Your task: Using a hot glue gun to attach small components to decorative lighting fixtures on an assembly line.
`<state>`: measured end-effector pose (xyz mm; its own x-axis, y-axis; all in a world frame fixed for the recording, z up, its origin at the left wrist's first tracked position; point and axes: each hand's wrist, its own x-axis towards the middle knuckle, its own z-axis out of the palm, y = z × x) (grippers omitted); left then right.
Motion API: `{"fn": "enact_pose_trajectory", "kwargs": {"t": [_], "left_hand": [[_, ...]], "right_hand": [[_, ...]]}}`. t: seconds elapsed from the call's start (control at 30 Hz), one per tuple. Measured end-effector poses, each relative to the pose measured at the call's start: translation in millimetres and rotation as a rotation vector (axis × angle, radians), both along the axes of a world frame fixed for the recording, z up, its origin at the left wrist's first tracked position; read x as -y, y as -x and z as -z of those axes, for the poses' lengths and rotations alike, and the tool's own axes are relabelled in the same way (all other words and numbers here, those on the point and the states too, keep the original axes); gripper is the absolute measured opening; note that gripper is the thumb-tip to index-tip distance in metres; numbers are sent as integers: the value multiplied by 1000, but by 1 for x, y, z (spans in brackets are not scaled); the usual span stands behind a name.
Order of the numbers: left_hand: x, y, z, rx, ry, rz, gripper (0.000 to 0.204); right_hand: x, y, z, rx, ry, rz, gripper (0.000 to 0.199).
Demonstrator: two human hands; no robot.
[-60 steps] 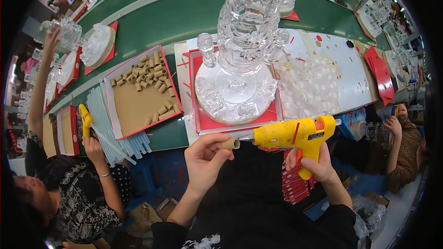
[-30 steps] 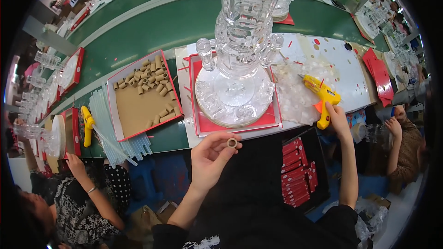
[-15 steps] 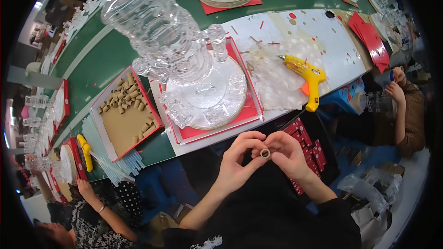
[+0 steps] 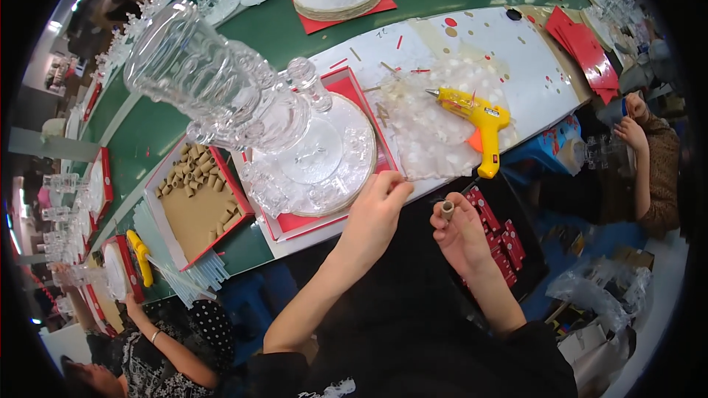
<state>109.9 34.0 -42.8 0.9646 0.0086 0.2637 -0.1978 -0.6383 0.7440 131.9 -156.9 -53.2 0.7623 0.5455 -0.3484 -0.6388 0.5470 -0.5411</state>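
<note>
Cardboard tube (image 4: pixel 447 209) pinched in right hand (image 4: pixel 461 232), left hand (image 4: pixel 376 210) curled against glass stand's plate (image 4: pixel 346 177), glue gun (image 4: pixel 476 114) beside

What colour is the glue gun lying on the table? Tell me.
Yellow, orange trigger: glue gun, head view.

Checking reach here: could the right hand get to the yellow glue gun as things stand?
Probably yes: the glue gun lies uncovered on the table just beyond the right hand, nothing between, though that hand holds a small tube.
</note>
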Motion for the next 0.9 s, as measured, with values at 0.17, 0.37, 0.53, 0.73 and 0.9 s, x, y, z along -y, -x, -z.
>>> {"fn": "enact_pose_trajectory", "kwargs": {"t": [0.17,0.37,0.53,0.73,0.9], "left_hand": [[1,4,-6,-78,278,-200,20],[2,6,-5,50,388,-179,27],[-1,12,2,4,390,-203,29],[0,13,3,-4,445,-206,29],[-1,13,3,-15,440,-205,28]], "right_hand": [[-16,-11,3,-3,21,3,12],[-26,-25,3,193,153,-45,23],[-27,-31,2,389,324,-61,24],[-34,-28,6,592,398,-10,25],[-35,-29,4,660,453,14,25]]}}
